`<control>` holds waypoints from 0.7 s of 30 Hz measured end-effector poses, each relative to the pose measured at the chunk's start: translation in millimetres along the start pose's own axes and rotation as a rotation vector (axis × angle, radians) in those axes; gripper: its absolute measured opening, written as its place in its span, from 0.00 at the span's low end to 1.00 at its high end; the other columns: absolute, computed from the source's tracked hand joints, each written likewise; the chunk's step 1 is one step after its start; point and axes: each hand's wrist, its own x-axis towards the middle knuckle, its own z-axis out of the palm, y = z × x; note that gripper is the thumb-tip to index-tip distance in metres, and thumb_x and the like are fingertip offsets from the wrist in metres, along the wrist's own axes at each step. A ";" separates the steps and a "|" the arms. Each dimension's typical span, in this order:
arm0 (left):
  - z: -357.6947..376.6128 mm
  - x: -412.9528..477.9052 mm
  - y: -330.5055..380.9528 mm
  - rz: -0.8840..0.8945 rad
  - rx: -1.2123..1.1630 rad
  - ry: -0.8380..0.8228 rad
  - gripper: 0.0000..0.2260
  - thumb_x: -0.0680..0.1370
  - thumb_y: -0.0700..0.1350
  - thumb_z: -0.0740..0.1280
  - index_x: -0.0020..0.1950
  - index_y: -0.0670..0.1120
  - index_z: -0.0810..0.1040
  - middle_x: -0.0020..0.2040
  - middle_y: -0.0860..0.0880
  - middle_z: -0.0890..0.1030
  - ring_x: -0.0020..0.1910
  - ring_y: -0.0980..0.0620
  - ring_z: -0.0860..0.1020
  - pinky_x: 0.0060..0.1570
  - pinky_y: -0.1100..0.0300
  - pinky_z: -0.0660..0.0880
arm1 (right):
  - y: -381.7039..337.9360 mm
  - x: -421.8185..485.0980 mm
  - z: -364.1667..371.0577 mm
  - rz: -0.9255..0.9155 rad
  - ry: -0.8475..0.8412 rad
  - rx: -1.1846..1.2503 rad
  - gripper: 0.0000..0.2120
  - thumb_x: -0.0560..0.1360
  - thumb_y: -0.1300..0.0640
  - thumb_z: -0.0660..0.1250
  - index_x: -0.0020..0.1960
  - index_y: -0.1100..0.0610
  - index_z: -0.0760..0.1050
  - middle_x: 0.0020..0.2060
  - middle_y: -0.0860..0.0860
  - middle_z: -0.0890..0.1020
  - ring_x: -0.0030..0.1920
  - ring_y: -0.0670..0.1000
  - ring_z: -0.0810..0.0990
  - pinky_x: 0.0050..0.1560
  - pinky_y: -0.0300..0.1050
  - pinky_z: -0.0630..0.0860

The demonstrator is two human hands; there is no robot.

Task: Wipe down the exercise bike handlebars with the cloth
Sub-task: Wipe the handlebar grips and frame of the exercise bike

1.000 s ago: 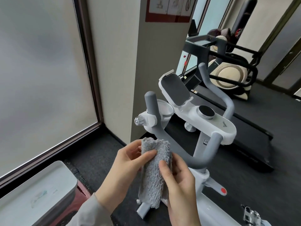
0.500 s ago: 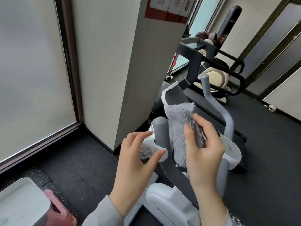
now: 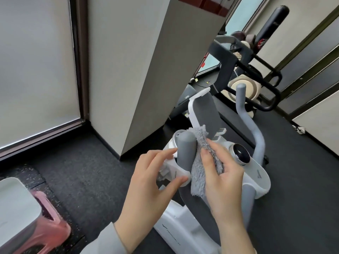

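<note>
Right hand (image 3: 220, 173) grips grey cloth (image 3: 199, 178) against handlebar grip (image 3: 185, 151) for wiping; left hand (image 3: 156, 182) pinches white clamp (image 3: 176, 170), likely steadying.

Floor (image 3: 88, 171): dark, speckled, under me
Ahead of me: bike (image 3: 176, 230), treadmill (image 3: 185, 99) behind it
My left: pink bin (image 3: 45, 226)
Far right: crumpled scrap (image 3: 299, 129)
</note>
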 end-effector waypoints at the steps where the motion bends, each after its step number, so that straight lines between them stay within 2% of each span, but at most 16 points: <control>1: 0.3 -0.2 0.4 -0.004 0.003 0.001 0.22 0.68 0.50 0.72 0.62 0.53 0.75 0.53 0.56 0.77 0.56 0.56 0.73 0.55 0.76 0.64 | 1.3 -1.6 -1.9 0.054 -0.004 0.050 0.11 0.75 0.56 0.66 0.49 0.39 0.79 0.50 0.39 0.83 0.57 0.40 0.78 0.57 0.33 0.73; 4: 0.5 -1.3 1.9 -0.014 0.006 0.004 0.23 0.68 0.46 0.75 0.62 0.53 0.75 0.53 0.56 0.77 0.56 0.56 0.73 0.56 0.76 0.64 | -2.3 7.8 -4.9 0.084 -0.033 0.144 0.14 0.76 0.60 0.67 0.48 0.40 0.80 0.50 0.40 0.84 0.56 0.42 0.80 0.57 0.37 0.74; 6: 0.0 -1.3 2.7 -0.019 0.000 0.000 0.23 0.68 0.46 0.75 0.62 0.53 0.75 0.53 0.57 0.77 0.56 0.56 0.73 0.56 0.76 0.64 | -13.4 23.7 -4.1 -0.061 -0.090 0.065 0.13 0.76 0.61 0.65 0.49 0.44 0.80 0.49 0.42 0.84 0.56 0.45 0.79 0.56 0.35 0.73; 9: -0.2 -2.1 3.5 -0.030 -0.008 0.000 0.23 0.69 0.46 0.74 0.62 0.54 0.75 0.54 0.58 0.76 0.57 0.55 0.73 0.57 0.74 0.65 | -32.5 48.1 -1.8 -0.300 -0.324 -0.208 0.10 0.75 0.64 0.66 0.50 0.52 0.81 0.48 0.43 0.82 0.56 0.48 0.76 0.57 0.34 0.71; 12: 0.7 -3.0 4.6 -0.043 -0.037 0.015 0.23 0.69 0.47 0.75 0.63 0.53 0.75 0.54 0.57 0.76 0.57 0.56 0.73 0.56 0.74 0.67 | -47.0 66.1 -5.1 -0.418 -0.608 -0.437 0.09 0.74 0.66 0.66 0.49 0.55 0.82 0.47 0.45 0.83 0.53 0.52 0.74 0.53 0.35 0.70; 14: 2.0 -4.0 4.4 -0.052 -0.059 0.031 0.23 0.69 0.47 0.75 0.62 0.53 0.75 0.54 0.57 0.76 0.57 0.57 0.73 0.56 0.73 0.67 | -49.5 69.9 -8.4 -0.480 -0.714 -0.505 0.09 0.75 0.66 0.66 0.49 0.56 0.82 0.48 0.46 0.83 0.51 0.54 0.72 0.51 0.35 0.69; 16: 2.5 -4.3 3.8 -0.053 -0.075 0.044 0.22 0.68 0.47 0.75 0.62 0.52 0.76 0.54 0.57 0.77 0.57 0.57 0.74 0.56 0.71 0.68 | -47.5 65.9 -10.8 -0.503 -0.694 -0.484 0.09 0.75 0.67 0.66 0.49 0.57 0.82 0.49 0.47 0.82 0.51 0.54 0.73 0.51 0.34 0.69; 21: 2.8 -3.9 3.7 -0.048 -0.089 0.045 0.22 0.69 0.46 0.75 0.62 0.52 0.76 0.54 0.56 0.77 0.57 0.56 0.74 0.55 0.73 0.68 | -33.0 40.8 -16.1 -0.515 -0.470 -0.382 0.09 0.74 0.67 0.67 0.50 0.57 0.82 0.50 0.49 0.79 0.51 0.53 0.75 0.54 0.28 0.68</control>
